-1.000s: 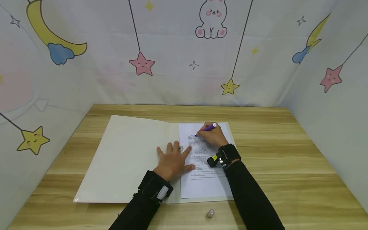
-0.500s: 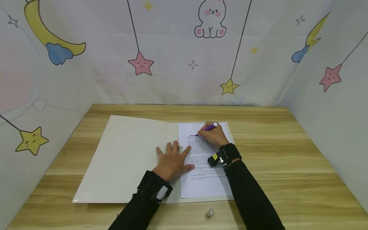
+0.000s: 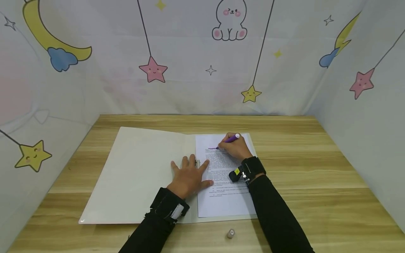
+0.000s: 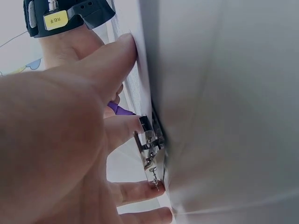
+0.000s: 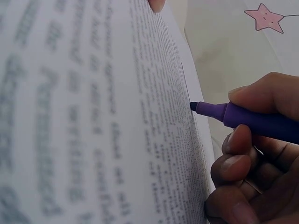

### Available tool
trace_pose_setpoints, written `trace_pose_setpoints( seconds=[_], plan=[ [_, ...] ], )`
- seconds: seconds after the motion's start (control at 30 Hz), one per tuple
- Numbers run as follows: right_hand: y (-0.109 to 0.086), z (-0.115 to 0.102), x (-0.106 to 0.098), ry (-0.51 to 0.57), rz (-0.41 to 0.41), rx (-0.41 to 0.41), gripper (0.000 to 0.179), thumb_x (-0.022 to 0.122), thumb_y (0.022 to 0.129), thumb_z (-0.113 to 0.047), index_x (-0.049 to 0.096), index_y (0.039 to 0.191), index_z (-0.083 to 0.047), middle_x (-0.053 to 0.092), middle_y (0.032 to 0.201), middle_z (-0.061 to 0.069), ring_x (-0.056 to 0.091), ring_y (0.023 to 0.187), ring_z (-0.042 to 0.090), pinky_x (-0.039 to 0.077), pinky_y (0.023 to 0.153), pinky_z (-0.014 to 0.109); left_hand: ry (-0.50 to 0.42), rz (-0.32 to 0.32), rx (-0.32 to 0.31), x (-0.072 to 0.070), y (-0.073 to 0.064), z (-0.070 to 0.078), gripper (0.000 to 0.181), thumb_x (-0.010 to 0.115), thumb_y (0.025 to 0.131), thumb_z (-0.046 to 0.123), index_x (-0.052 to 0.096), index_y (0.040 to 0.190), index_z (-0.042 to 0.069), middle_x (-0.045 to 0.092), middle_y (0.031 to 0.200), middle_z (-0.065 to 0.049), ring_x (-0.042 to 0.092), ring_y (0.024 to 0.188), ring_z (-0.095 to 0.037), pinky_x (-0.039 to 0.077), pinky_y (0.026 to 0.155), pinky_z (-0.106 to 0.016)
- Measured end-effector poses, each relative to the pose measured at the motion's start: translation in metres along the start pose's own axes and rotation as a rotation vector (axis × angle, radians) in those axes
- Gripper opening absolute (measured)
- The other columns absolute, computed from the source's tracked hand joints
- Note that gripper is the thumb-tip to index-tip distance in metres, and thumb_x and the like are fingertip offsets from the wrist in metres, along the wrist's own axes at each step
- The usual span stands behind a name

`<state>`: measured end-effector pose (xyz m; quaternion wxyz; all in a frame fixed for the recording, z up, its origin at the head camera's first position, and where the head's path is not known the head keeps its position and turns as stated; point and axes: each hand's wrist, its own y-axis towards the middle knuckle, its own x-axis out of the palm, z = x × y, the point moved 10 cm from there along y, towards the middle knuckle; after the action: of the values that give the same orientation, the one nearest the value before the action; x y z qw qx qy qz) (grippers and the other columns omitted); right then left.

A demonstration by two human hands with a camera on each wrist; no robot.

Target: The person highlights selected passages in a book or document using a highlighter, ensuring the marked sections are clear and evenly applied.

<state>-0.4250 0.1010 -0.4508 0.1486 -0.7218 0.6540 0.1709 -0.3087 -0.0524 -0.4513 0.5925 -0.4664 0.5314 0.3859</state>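
Right-hand grip [image 3: 235, 147] was closed around a purple marker [image 3: 232, 138], thumb and fingers pinching the barrel, dark nib at the paper. Nib sat at the right-edge-side end of a thin purple line [image 3: 212, 148] by the top row of print on the white sheet [image 3: 221, 207]. Left-hand grip [image 3: 188, 178] was spread wide, holding nothing: fingers splayed over the open folder [image 3: 136, 175], thumb on the sheet's margin. Metal clip [image 4: 150, 147] sat at the fingers, by the folder's fold. Sheet lay on the folder half toward the worktop's [image 3: 316, 175] right edge; other half reached toward the left edge. Folder stopped short of the worktop's far edge. Small grey cylinder [image 3: 230, 233] was just off the folder, on the near-edge side. Printed backdrop [image 3: 186, 35] with stars stood behind the far edge.
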Motion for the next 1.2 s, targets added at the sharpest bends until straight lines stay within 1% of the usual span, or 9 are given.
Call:
trace_pose_setpoints(
  seconds=[0.13,0.37,0.6,0.9,1.1,1.2],
  plan=[
    [0.000,0.000,-0.001,-0.002,-0.004,-0.007,0.015,0.079,0.080,-0.011,0.065,0.076,-0.008,0.065,0.078,0.006,0.053,0.068,0.019,0.040,0.059,0.032,-0.008,-0.003,0.000,0.000,0.000,0.000,0.077,0.057,0.089,0.071,0.043,0.154,0.032,0.037,0.145,-0.024,0.033,0.134,-0.044,0.026,0.100,-0.077],
    [-0.001,0.000,-0.005,-0.002,0.005,-0.007,0.016,0.079,0.079,-0.010,0.064,0.075,-0.008,0.064,0.079,0.006,0.051,0.068,0.020,0.037,0.058,0.032,-0.008,-0.001,0.006,-0.002,-0.001,0.002,0.077,0.057,0.089,0.070,0.043,0.154,0.031,0.037,0.145,-0.024,0.034,0.134,-0.045,0.026,0.099,-0.077],
    [-0.001,0.000,-0.005,0.007,0.002,-0.020,0.016,0.079,0.080,-0.010,0.065,0.074,-0.007,0.065,0.080,0.006,0.052,0.071,0.022,0.037,0.060,0.033,-0.003,-0.010,0.002,0.000,0.001,0.001,0.077,0.056,0.089,0.071,0.042,0.154,0.031,0.036,0.146,-0.024,0.033,0.134,-0.044,0.026,0.100,-0.077],
    [-0.001,0.004,-0.010,0.008,0.010,-0.002,0.016,0.079,0.080,-0.010,0.064,0.074,-0.007,0.063,0.078,0.006,0.051,0.070,0.022,0.036,0.060,0.034,-0.018,-0.006,0.006,-0.001,-0.001,0.002,0.076,0.057,0.090,0.070,0.043,0.154,0.031,0.036,0.145,-0.024,0.033,0.133,-0.044,0.026,0.099,-0.077],
    [-0.001,0.005,-0.010,0.017,0.004,0.001,0.016,0.080,0.080,-0.011,0.065,0.075,-0.007,0.062,0.079,0.007,0.050,0.070,0.022,0.035,0.059,0.034,-0.001,-0.009,0.005,0.000,0.000,0.001,0.077,0.055,0.090,0.071,0.041,0.155,0.032,0.036,0.145,-0.024,0.033,0.134,-0.044,0.026,0.099,-0.077],
    [-0.001,0.006,-0.012,0.019,0.008,0.005,0.016,0.079,0.080,-0.010,0.065,0.075,-0.007,0.062,0.078,0.007,0.050,0.069,0.021,0.035,0.059,0.033,-0.009,-0.007,0.007,0.000,-0.001,0.002,0.077,0.055,0.090,0.071,0.042,0.155,0.031,0.036,0.145,-0.024,0.033,0.133,-0.044,0.026,0.099,-0.077]
  ],
)
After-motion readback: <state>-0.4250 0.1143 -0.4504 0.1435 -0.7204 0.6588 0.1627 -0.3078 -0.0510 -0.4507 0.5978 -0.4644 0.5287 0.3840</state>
